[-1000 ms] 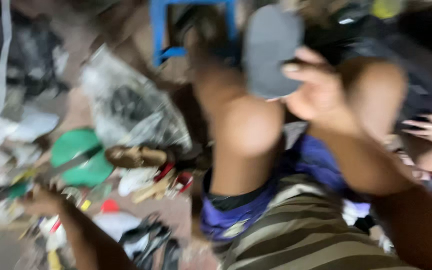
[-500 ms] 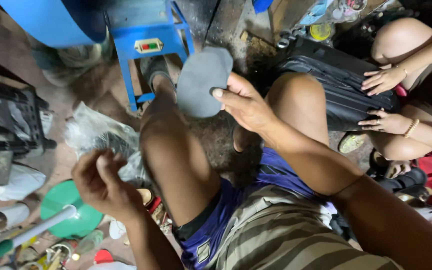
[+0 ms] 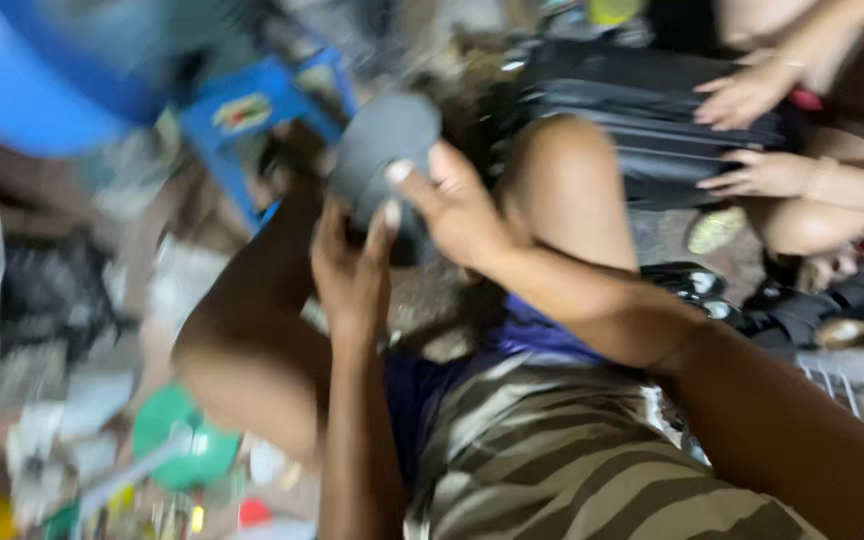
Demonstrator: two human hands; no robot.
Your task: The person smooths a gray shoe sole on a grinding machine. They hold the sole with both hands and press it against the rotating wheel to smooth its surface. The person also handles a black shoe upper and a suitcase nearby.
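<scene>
1. Above the raised knees, both hands meet on a grey shoe sole, held up in front of a blue stand.
2. Left hand: fingers curled round the sole's lower edge, thumb pressed on its face.
3. Right hand: closed on the sole's right edge, thumb across the front.
4. Right of frame, another person's hands rest on a black bag (image blurred).
5. Green lid lies on the cluttered floor, lower left.
</scene>
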